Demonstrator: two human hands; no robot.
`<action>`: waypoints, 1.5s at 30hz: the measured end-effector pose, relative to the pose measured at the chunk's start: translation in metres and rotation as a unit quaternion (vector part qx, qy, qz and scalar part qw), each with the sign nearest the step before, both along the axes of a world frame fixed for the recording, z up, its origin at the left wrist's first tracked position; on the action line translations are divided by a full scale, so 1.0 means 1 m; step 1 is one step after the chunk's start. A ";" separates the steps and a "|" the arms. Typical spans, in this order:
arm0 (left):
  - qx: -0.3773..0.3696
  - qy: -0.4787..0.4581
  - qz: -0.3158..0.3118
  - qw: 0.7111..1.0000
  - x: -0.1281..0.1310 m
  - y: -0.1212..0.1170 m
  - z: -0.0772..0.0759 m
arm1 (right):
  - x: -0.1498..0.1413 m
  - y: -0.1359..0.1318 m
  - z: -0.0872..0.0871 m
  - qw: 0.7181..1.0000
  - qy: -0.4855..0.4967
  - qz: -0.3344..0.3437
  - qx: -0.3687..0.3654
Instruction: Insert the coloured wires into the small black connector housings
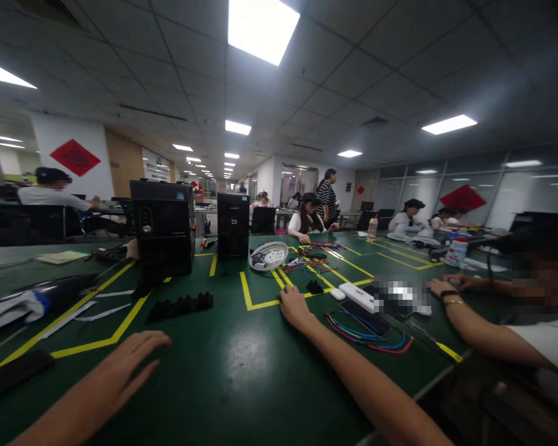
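Note:
My left hand (132,364) hovers low over the green tabletop (242,371), its fingers stretched out and thumb apart, holding nothing. Nearest to it is a black strip with a row of upright bumps (180,307). My right hand (296,306) is palm down at the yellow tape, fingers slightly bent and no object visible in them; its fingertips are partly hidden. To its right are a small black piece (315,287), a white earbud-like case (337,293), a white oblong device (359,297), a dark phone (365,317) and a bundle of coloured wires (367,334).
Two black computer cases (162,226) stand at the back left. A white round basket (268,256) holds parts, with loose wires (307,266) beside it. Paper strips (69,319) and a black pouch-like item (60,291) lie left. A co-worker's arms (465,310) rest at the right.

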State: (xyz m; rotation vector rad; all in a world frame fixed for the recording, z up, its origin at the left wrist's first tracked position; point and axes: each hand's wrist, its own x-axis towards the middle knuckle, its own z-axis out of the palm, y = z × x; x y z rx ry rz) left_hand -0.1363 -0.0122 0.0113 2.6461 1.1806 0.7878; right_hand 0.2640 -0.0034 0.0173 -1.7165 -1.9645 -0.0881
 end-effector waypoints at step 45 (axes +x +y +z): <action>-0.451 -0.627 0.002 0.635 0.166 -0.025 -0.008 | 0.131 -0.112 0.114 0.980 -0.053 -0.191 0.020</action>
